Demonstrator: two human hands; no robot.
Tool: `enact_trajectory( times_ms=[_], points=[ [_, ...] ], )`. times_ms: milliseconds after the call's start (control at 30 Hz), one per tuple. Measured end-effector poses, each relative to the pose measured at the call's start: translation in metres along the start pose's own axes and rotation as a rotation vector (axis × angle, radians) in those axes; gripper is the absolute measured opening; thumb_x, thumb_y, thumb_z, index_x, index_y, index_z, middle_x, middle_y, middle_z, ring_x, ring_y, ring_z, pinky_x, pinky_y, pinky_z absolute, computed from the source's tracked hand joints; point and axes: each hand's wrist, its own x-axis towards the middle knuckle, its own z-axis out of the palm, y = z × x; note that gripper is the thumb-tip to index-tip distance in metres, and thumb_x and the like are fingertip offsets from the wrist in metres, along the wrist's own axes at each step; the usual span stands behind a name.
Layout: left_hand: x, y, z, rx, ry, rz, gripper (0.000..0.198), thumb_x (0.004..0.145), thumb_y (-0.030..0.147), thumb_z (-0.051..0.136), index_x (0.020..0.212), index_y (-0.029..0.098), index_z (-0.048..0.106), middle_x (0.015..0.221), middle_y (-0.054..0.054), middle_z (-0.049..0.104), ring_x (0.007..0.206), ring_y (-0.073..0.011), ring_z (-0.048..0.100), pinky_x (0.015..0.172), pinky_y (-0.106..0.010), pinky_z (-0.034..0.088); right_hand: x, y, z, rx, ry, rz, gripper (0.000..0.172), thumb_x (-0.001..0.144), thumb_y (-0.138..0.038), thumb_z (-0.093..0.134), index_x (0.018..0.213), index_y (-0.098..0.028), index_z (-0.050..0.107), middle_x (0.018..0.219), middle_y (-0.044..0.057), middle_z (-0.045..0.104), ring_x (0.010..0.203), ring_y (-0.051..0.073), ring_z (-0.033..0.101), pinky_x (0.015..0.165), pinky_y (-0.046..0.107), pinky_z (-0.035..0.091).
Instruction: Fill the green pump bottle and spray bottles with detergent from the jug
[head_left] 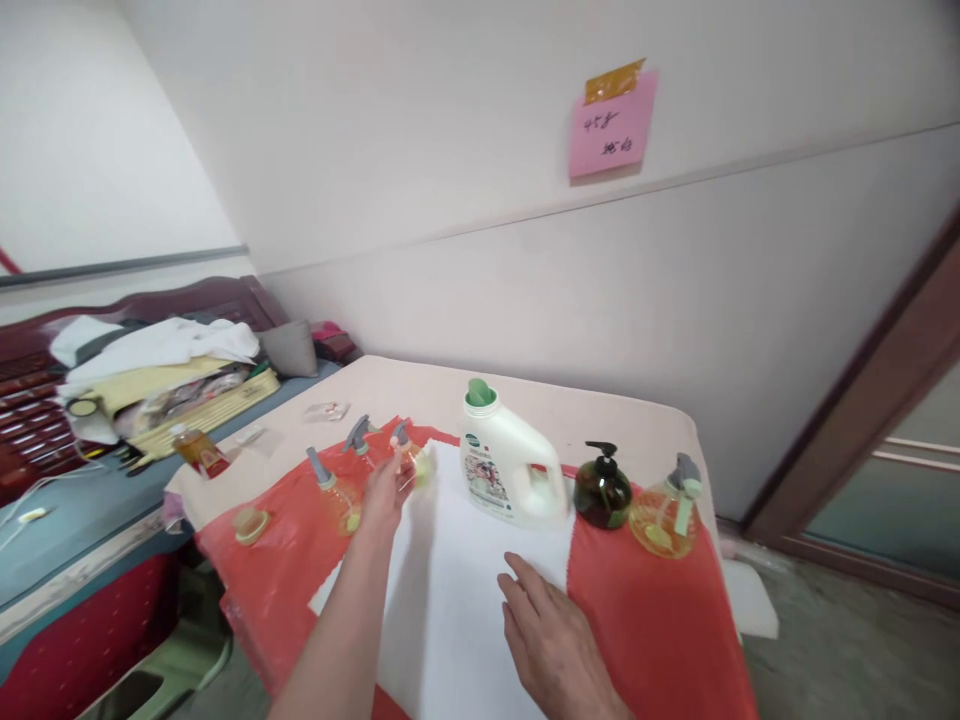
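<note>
My left hand (385, 492) is closed around a clear spray bottle (420, 466) with a grey trigger head and yellowish liquid, at the left edge of a white sheet (469, 590). Two more spray bottles with grey heads stand left of it: one amber bottle (343, 505) and one partly hidden behind my hand, its trigger (358, 433) showing. Over the white sheet, my right hand (551, 635) has its fingers apart and holds nothing. Beyond it stands a white detergent jug (499, 470) with a handle and a green spout.
Right of the jug are a dark pump bottle (602, 492) and an amber spray bottle (666, 520) on the red cloth (637, 620). A beige cap (250, 525) lies far left. Near the table's left edge stands an oil-coloured bottle (199, 450). A wall bounds the back.
</note>
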Motion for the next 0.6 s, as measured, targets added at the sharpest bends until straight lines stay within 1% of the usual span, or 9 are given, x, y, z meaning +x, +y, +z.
enact_trajectory(
  times_ms=[100, 167, 233, 267, 333, 400, 433, 500, 600],
  points=[
    [-0.011, 0.014, 0.006, 0.043, -0.019, 0.061, 0.025, 0.067, 0.029, 0.078, 0.073, 0.012, 0.060, 0.061, 0.002, 0.056, 0.052, -0.0068, 0.052, 0.055, -0.020, 0.043, 0.001, -0.005, -0.004, 0.142, -0.050, 0.082, 0.032, 0.084, -0.008, 0.040, 0.110, -0.018, 0.056, 0.121, 0.012, 0.063, 0.095, 0.025, 0.066, 0.076, 0.038, 0.058],
    [-0.031, 0.024, 0.004, 0.042, -0.042, 0.106, 0.027, 0.066, 0.032, 0.078, 0.076, 0.013, 0.061, 0.060, 0.004, 0.054, 0.051, -0.0057, 0.049, 0.054, -0.018, 0.041, 0.003, -0.007, -0.006, 0.289, -0.098, 0.182, 0.030, 0.086, -0.011, 0.041, 0.112, -0.020, 0.054, 0.121, 0.011, 0.062, 0.101, 0.025, 0.064, 0.080, 0.040, 0.057],
    [-0.060, 0.031, 0.001, 0.043, -0.097, 0.118, 0.027, 0.068, 0.035, 0.077, 0.079, 0.013, 0.063, 0.059, 0.003, 0.053, 0.052, -0.0068, 0.049, 0.052, -0.019, 0.040, 0.006, -0.009, -0.007, 0.478, -0.161, 0.327, 0.032, 0.086, -0.018, 0.046, 0.118, -0.021, 0.051, 0.122, 0.010, 0.060, 0.108, 0.024, 0.061, 0.087, 0.041, 0.054],
    [-0.076, 0.032, 0.000, 0.052, -0.161, 0.098, 0.027, 0.071, 0.036, 0.075, 0.080, 0.013, 0.063, 0.059, 0.003, 0.052, 0.051, -0.0071, 0.047, 0.052, -0.020, 0.040, 0.008, -0.009, -0.008, 0.572, -0.186, 0.414, 0.038, 0.085, -0.021, 0.051, 0.123, -0.022, 0.047, 0.125, 0.010, 0.058, 0.113, 0.024, 0.058, 0.091, 0.041, 0.052],
    [-0.108, 0.028, 0.001, 0.027, -0.258, 0.004, 0.024, 0.074, 0.036, 0.072, 0.077, 0.014, 0.062, 0.057, 0.003, 0.051, 0.049, -0.0073, 0.044, 0.050, -0.021, 0.039, 0.013, -0.010, -0.009, 0.721, -0.215, 0.581, 0.065, 0.076, -0.023, 0.064, 0.134, -0.023, 0.036, 0.136, 0.010, 0.049, 0.126, 0.025, 0.046, 0.101, 0.042, 0.044],
    [-0.133, 0.018, 0.005, -0.018, -0.334, -0.160, 0.022, 0.076, 0.034, 0.070, 0.072, 0.014, 0.061, 0.054, 0.003, 0.048, 0.047, -0.0068, 0.042, 0.048, -0.021, 0.037, 0.016, -0.012, -0.010, 0.818, -0.222, 0.678, 0.094, 0.063, -0.020, 0.074, 0.142, -0.027, 0.023, 0.147, 0.008, 0.035, 0.136, 0.025, 0.032, 0.109, 0.043, 0.034],
    [-0.141, 0.013, 0.007, -0.048, -0.372, -0.237, 0.021, 0.077, 0.032, 0.069, 0.072, 0.013, 0.061, 0.053, 0.003, 0.047, 0.047, -0.0066, 0.041, 0.048, -0.021, 0.036, 0.017, -0.013, -0.011, 0.873, -0.231, 0.695, 0.101, 0.060, -0.019, 0.076, 0.143, -0.029, 0.019, 0.149, 0.007, 0.032, 0.137, 0.025, 0.029, 0.110, 0.043, 0.031],
    [-0.148, 0.002, 0.009, -0.103, -0.429, -0.323, 0.020, 0.079, 0.031, 0.068, 0.074, 0.012, 0.063, 0.054, 0.002, 0.047, 0.048, -0.0067, 0.043, 0.049, -0.020, 0.036, 0.018, -0.015, -0.011, 1.021, -0.260, 0.695, 0.103, 0.060, -0.021, 0.076, 0.144, -0.030, 0.017, 0.145, 0.006, 0.037, 0.133, 0.024, 0.036, 0.108, 0.041, 0.033],
    [-0.140, -0.006, 0.006, -0.150, -0.448, -0.341, 0.030, 0.083, 0.041, 0.061, 0.078, 0.012, 0.064, 0.057, 0.000, 0.053, 0.047, -0.0075, 0.044, 0.048, -0.021, 0.036, 0.017, -0.016, -0.010, 1.270, -0.250, 0.714, 0.094, 0.063, -0.029, 0.077, 0.140, -0.029, 0.023, 0.131, 0.006, 0.050, 0.119, 0.024, 0.050, 0.099, 0.040, 0.040]
  ],
)
